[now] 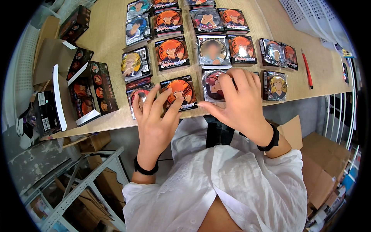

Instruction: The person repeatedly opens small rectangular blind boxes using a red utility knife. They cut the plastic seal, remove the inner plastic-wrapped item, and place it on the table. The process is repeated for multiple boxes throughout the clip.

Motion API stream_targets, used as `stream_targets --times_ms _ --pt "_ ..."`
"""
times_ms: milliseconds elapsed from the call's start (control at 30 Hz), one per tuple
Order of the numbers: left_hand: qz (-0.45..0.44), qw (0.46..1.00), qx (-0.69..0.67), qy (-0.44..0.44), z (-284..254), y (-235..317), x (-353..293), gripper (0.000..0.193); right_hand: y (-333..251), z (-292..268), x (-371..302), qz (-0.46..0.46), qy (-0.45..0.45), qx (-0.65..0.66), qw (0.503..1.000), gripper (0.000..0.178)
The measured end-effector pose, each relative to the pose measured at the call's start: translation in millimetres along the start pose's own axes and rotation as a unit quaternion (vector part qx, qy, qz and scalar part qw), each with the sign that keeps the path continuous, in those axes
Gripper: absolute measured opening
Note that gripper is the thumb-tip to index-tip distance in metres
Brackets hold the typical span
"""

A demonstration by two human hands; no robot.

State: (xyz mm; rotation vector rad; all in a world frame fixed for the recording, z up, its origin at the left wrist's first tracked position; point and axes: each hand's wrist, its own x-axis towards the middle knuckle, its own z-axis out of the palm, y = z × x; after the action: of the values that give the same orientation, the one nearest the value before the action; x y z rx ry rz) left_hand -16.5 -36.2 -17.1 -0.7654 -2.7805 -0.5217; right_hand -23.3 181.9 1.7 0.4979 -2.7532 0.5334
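Observation:
My left hand [156, 118] lies with fingers spread at the table's front edge. Its fingertips rest on a small black box with an orange-haired character [179, 91] and on a wrapped round badge [141, 96] to its left. My right hand [241, 102] arches over another wrapped badge with a dark-red-haired character [212, 86], fingers bent and thumb stretched left toward the black box's lower corner. The fingers partly cover that badge and hide whatever lies beneath the palm. Both hands look open, and neither is clearly wrapped around anything.
Behind my hands, several badges and boxes stand in rows on the wooden table [104, 34]. More sit at right, including a yellow-haired badge [277, 87], near a red pen [307, 69]. Opened black display cartons [102, 87] stand left; white plastic baskets [309, 19] are at far right.

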Motion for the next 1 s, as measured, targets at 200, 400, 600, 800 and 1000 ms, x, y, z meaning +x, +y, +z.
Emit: stream_targets --times_ms 200,400,600,800,1000 --pt "0.007 1.000 -0.017 0.016 -2.5 -3.1 -4.8 0.038 -1.1 2.7 5.4 0.012 -0.010 0.020 1.000 0.035" --pt "0.006 1.000 -0.009 0.011 -6.4 -6.7 -5.6 0.039 10.1 -14.2 0.9 -0.024 -0.062 0.072 0.995 0.034" --pt "0.019 1.000 -0.005 0.001 -1.5 -3.2 -1.7 0.038 22.3 -15.1 0.1 -0.088 -0.085 0.134 0.983 0.030" --pt "0.026 1.000 0.005 0.000 -0.6 -2.3 -1.0 0.038 23.2 -14.8 -5.6 -0.114 -0.087 0.143 0.979 0.027" --pt "0.026 1.000 0.008 0.002 -0.4 -0.1 -1.1 0.037 22.0 -16.5 -6.4 -0.106 -0.064 0.099 0.987 0.030"
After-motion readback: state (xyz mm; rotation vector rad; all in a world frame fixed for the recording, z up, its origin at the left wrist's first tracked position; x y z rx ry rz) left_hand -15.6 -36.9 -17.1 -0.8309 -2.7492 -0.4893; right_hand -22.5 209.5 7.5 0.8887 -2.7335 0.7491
